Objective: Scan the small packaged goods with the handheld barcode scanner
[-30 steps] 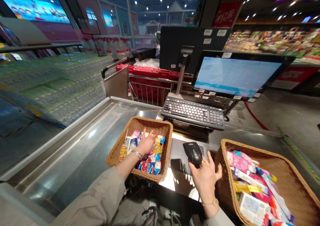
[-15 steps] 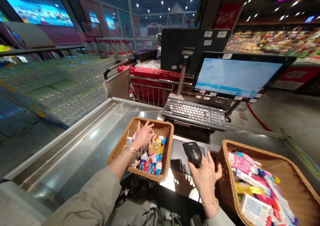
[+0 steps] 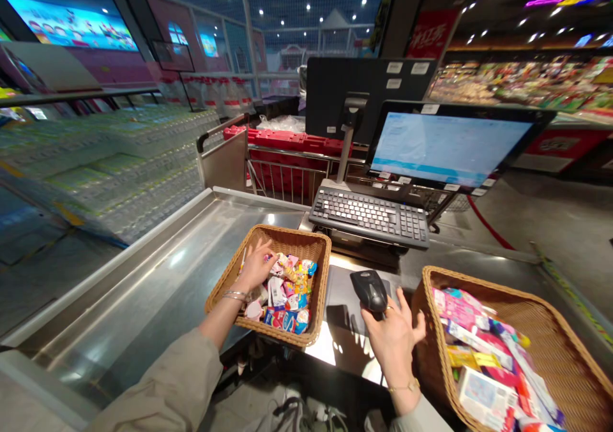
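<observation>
While the left hand [image 3: 255,267] lay spread on snacks [image 3: 287,291] in the centre basket [image 3: 320,291], the right hand [image 3: 393,337] gripped the scanner [image 3: 368,290]; the lower-right basket [image 3: 426,330] looked fuller.

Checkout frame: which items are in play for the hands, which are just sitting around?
In play:
- left hand among snack packets in the left wicker basket
- right hand holding the black scanner
- right wicker basket of packaged goods

Lying about:
- keyboard
- till screen
- red crates
- steel counter
</observation>
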Motion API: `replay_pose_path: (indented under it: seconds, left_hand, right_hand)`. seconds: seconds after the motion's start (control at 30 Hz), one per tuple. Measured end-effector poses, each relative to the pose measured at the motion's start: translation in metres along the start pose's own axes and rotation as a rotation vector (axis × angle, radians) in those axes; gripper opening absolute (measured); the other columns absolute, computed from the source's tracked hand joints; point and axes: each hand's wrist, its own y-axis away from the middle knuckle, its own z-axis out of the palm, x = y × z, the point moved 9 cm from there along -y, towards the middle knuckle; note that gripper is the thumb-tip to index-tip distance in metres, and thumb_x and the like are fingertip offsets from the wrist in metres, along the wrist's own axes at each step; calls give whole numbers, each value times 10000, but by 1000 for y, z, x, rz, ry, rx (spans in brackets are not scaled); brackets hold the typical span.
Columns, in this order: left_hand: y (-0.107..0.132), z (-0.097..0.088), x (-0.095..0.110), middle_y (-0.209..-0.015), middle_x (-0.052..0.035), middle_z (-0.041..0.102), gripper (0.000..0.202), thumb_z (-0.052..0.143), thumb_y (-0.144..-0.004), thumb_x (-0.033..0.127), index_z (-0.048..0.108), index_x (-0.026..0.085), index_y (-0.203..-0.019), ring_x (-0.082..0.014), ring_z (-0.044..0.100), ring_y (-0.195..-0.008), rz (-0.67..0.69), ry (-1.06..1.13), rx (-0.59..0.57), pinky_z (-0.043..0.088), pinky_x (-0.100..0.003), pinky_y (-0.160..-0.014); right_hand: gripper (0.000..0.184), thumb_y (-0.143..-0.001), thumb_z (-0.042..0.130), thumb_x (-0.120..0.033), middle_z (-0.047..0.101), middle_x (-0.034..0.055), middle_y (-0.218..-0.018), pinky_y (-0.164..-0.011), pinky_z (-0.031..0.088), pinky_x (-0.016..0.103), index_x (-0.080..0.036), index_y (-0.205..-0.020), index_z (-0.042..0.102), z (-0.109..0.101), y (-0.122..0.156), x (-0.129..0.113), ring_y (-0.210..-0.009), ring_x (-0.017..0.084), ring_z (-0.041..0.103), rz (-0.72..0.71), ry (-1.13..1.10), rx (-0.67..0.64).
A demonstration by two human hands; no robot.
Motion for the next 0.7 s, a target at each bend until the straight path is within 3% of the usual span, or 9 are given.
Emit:
replay_pose_path:
  seconds: [0.2, 0.37, 0.53, 0.7]
  left_hand:
    - [17, -9, -24, -1490, -88, 438, 272, 514, -871, 392, 722, 220, -903, -330, 206, -1459, 1, -145, -79, 93, -627, -1162]
    - [27, -13, -25, -1481, -77, 456, 183, 584, -828, 335, 737, 235, -844, -358, 250, -1441, 45, -325, -114, 101, -617, -1169]
    - [27, -10, 3, -1468, -103, 472, 182, 618, -805, 279, 729, 225, -939, -346, 251, -1445, 138, -417, -61, 112, -588, -1184]
    - [33, 31, 38, -1452, -44, 502, 199, 588, -850, 297, 729, 281, -990, -290, 246, -1455, 379, -340, -205, 50, -569, -1198]
  right_hand:
    - [350, -813, 476, -516, 729, 52, -1032, -1077, 117, 543, -238, -768, 684, -1, 0, -1, -1268, 298, 462, -4, -14, -10]
    - [355, -815, 482, -523, 723, 60, -1054, -1077, 114, 551, -236, -769, 687, 0, -1, -2, -1278, 303, 452, -4, -35, -18]
    - [357, -816, 475, -516, 721, 64, -1057, -1078, 98, 548, -233, -761, 685, 1, -1, -4, -1278, 306, 444, -1, -44, -38]
    - [364, -820, 466, -517, 721, 67, -1056, -1075, 105, 540, -235, -765, 691, 0, -1, 0, -1254, 301, 462, 12, -14, -41]
